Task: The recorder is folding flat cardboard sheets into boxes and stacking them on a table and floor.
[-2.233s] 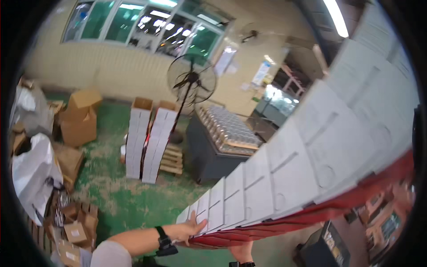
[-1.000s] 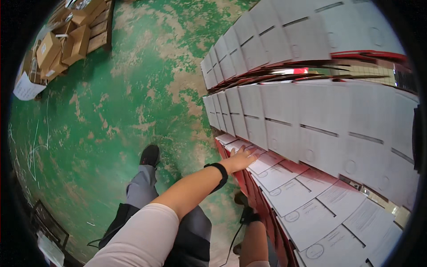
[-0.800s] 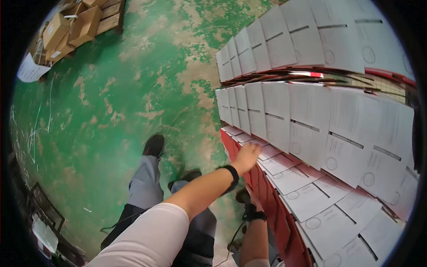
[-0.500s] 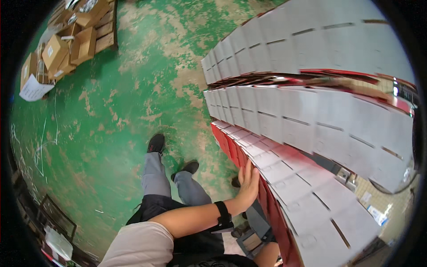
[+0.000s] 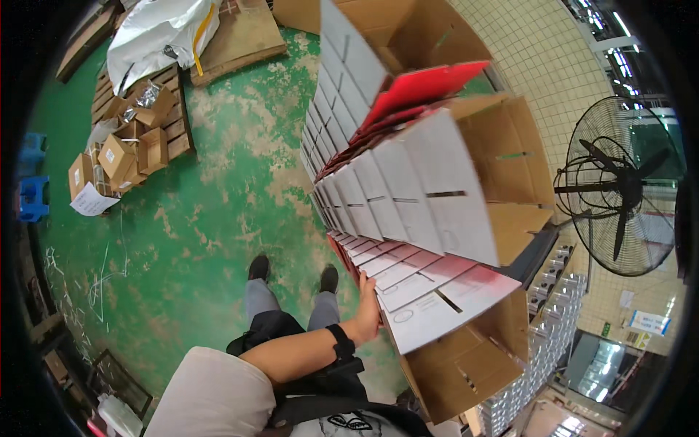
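As the head view looks down, the left hand [image 5: 369,312] lies against the near lengthwise edge of the closest stack of cartons [image 5: 416,324], fingers stretched along it rather than wrapped round anything. A black strap [image 5: 342,344] circles that wrist. The right hand is out of sight, so whether it grips something cannot be told. The closest stack is right of the person's black shoes [image 5: 259,267], its white printed, slotted side facing up and its top carton showing a bare brown inside. Just beyond it rise a middle stack [image 5: 455,171] and a far stack [image 5: 357,69], with red panels [image 5: 429,84] between these two. At the right are rows of clear jars [image 5: 542,357] and a black caged fan [image 5: 625,186]; across the green floor [image 5: 204,233], small brown boxes [image 5: 119,156] sit on a wooden pallet [image 5: 180,135].
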`<state>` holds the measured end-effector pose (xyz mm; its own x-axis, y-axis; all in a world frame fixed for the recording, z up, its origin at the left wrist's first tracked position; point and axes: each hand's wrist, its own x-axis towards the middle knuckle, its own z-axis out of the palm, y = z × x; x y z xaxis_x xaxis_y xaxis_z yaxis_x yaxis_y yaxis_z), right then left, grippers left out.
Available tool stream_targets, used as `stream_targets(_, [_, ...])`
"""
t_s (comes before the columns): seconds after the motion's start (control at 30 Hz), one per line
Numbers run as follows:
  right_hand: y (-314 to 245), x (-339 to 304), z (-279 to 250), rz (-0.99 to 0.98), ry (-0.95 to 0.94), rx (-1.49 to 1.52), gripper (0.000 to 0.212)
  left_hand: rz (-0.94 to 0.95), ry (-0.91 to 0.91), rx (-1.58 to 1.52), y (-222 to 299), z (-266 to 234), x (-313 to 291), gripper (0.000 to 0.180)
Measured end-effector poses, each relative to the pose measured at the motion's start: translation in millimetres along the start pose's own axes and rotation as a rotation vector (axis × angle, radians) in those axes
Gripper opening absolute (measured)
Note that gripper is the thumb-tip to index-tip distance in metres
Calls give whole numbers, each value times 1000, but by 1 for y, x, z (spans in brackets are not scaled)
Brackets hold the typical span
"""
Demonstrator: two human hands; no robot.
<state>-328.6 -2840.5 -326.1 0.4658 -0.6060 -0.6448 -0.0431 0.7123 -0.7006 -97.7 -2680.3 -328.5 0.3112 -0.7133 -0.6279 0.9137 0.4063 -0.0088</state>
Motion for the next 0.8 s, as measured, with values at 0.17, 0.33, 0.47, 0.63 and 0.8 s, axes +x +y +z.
stream_targets(0.17, [-15, 52, -30, 59, -59, 55, 73, 97, 228, 176, -6, 28, 37, 69])
stream_targets(0.33, [-20, 91, -49, 97, -109, 108, 72, -43, 319, 132, 7, 64, 49, 49])
stream_targets(0.47, [-21, 113, -46, 113, -152, 153, 71, -49, 138, 168, 26, 52, 55, 60])
stream_targets(0.63, [-19, 123, -32, 119, -210, 202, 70, 10, 78, 583, 33, 8, 60, 95])
stream_targets(0.8, [-18, 125, -34, 122, -240, 237, 70, 15, 270, 526, 10, 94, -16, 80])
